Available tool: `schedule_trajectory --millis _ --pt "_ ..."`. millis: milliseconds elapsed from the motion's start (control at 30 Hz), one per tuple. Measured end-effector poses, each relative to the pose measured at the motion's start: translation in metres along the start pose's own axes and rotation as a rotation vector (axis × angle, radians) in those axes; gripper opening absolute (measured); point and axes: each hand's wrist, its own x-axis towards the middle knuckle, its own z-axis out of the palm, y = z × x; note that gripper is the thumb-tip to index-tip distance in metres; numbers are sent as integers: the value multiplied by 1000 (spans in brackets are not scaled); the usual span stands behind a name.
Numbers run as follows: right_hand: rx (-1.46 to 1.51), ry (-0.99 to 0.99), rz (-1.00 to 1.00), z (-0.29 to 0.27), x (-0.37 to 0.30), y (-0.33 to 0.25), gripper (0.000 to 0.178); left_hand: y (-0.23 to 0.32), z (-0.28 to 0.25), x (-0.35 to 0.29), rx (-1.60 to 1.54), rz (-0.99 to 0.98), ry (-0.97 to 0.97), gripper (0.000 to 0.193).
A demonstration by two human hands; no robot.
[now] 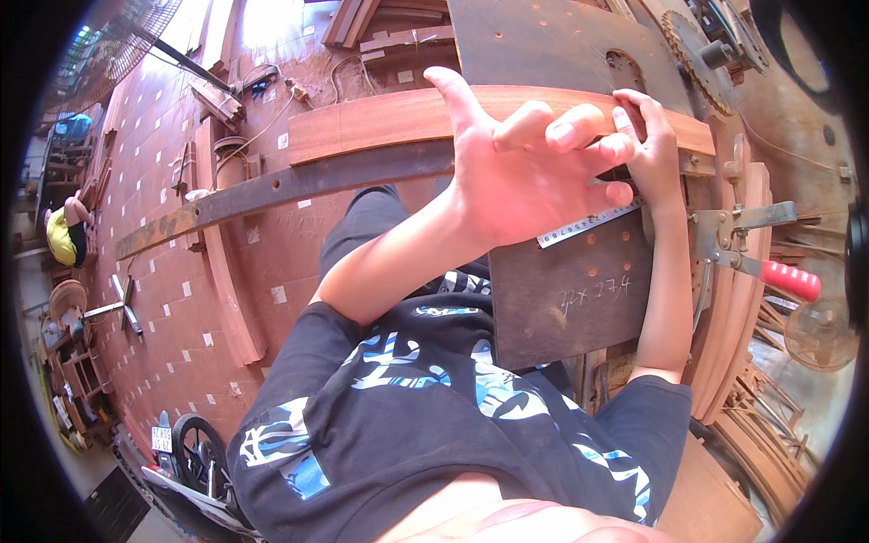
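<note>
My left hand [534, 172] is raised in front of the bench, palm up toward me. Its thumb points away and its fingers are apart and loosely bent, with nothing in them. Behind it a long reddish wooden board [380, 125] lies crosswise, its middle partly hidden by that hand. My right hand [650, 145] is at the board's right part, fingers bent over its edge. Beneath the board runs a dark metal bar [272, 190] with holes. A white measuring scale [579, 228] lies on the dark metal plate [570, 317], which has chalk marks.
A toothed circular saw blade [692, 59] stands at the far right, by a dark table top [543, 36]. Right of my forearm is a toggle clamp with a red handle [789, 281]. Timber pieces [226, 290] lie on the tiled floor; a person [68, 233] is far left.
</note>
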Motion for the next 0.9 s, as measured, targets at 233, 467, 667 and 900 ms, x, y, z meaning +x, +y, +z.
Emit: schedule_trajectory --millis 233,467,667,900 --pt "12 -13 1 -1 0 -2 23 -7 -14 -2 -54 -29 -192 97" --pt "-35 -16 -18 -2 2 1 25 -17 -26 -7 -124 -71 -255 89" --pt "-50 -5 -35 -2 3 1 26 -25 -26 -13 -185 -68 -212 89" --pt "-9 -14 -27 -3 3 5 27 -43 -38 -23 -319 -56 -229 93"
